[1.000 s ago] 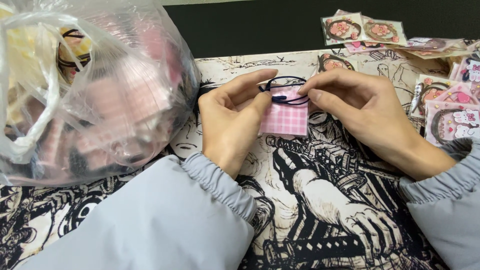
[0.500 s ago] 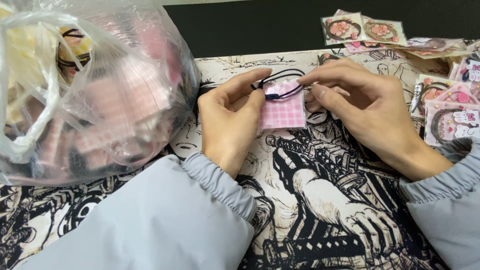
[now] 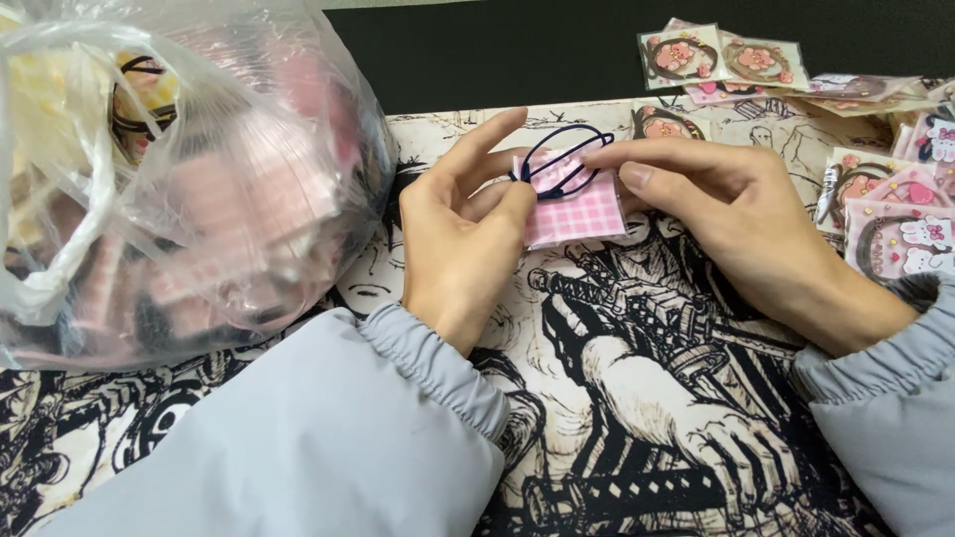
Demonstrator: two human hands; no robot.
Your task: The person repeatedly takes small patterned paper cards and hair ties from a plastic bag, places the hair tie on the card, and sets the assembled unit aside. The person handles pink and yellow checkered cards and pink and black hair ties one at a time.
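— While I stand here, tell me what the hands have.

— A small pink checked card [image 3: 575, 211], held just above the desk [image 3: 637, 398] in the middle. The left hand [image 3: 460, 234] pinches its left edge, thumb on top, the other fingers spread up and apart. A dark elastic band [image 3: 560, 162] loops over the top of the card.

— And the right hand [image 3: 741, 214]?

— It comes in from the right, fingertips [image 3: 597, 156] pressed on the band at the card's upper right edge. Those fingers are close together, clamped on the band and card there.

— What covers the desk?

— A cloth with black-and-white comic drawings, a swordsman's arm and hilt below the hands. A plain black strip runs along the far edge.

— To the left?

— A big clear plastic bag [image 3: 179, 179], knotted, bulging with pink cards and dark bands. It sits near the left hand, not touching it.

— To the right?

— A loose pile of finished packets [image 3: 721, 60], each a clear sleeve with a card, a band and a pink flower or a white rabbit charm. They lie at the far right, apart from the right hand.

— Sleeves?

— Pale grey, gathered at both wrists.
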